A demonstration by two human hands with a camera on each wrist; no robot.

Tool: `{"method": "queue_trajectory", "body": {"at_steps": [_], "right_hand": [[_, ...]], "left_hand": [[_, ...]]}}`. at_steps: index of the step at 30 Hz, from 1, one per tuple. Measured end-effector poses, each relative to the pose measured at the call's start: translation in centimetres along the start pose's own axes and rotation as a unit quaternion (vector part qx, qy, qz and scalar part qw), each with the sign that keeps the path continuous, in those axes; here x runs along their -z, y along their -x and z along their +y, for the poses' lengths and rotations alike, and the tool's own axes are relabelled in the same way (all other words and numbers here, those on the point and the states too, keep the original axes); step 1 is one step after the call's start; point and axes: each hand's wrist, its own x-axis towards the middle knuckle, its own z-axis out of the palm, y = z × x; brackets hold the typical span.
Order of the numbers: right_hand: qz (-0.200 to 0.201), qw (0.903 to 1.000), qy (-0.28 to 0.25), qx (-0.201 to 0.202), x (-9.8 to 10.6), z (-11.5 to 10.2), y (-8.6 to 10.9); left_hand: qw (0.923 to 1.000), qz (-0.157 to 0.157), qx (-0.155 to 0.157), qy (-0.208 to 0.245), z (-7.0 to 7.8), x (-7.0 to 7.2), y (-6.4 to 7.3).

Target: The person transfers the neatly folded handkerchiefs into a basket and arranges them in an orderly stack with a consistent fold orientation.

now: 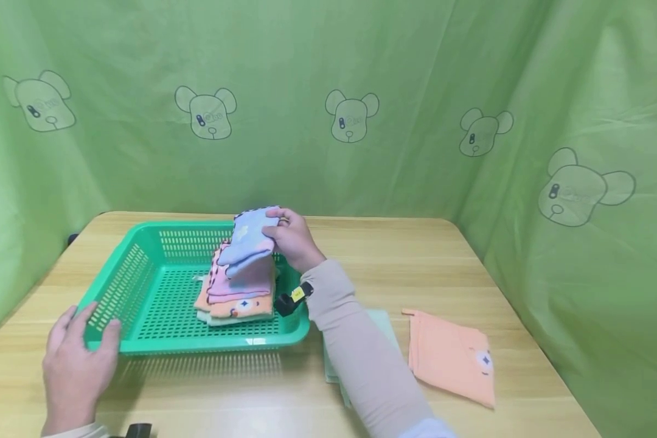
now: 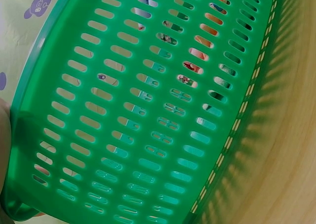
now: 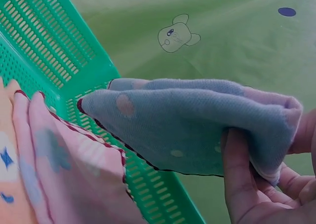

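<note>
My right hand [image 1: 297, 240] pinches a folded blue towel [image 1: 252, 234] with a dark checked edge, thumb on one face and fingers on the other. The blue towel hangs tilted over a stack in the green plastic basket [image 1: 213, 347]. A folded pink towel [image 1: 246, 280] tops that stack, overlapped by the blue one in the head view. Below it lie an orange towel [image 1: 246, 306] and a pale towel [image 1: 230, 320]. At the near left corner of the basket, my left hand [image 1: 79, 362] grips the rim; the left wrist view mostly shows the slotted basket wall [image 2: 143, 95].
On the table [image 1: 224, 401], right of the basket, lies a folded orange towel [image 1: 449, 356] with a printed face. A pale green cloth [image 1: 383, 322] beside it is partly hidden under my right forearm. A green curtain [image 1: 285, 164] surrounds the table's back and sides.
</note>
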Motion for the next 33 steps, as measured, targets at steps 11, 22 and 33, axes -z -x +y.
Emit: {"method": "queue_trajectory", "body": {"at_steps": [11,22,33], "right_hand": [[0.002,0.9992,0.012,-0.038,-2.3,0.6,-0.2],[-0.08,0.9863,0.105,-0.099,-2.0,1.3,-0.3],[-0.094,0.9763,0.135,-0.14,-1.1,1.4,-0.2]], "left_hand": [[0.9999,0.007,0.002,0.009,0.0,-0.1,0.1],[1.0,-0.003,0.006,0.006,0.1,0.0,0.0],[1.0,-0.001,0.007,0.006,0.1,0.0,0.0]]}}
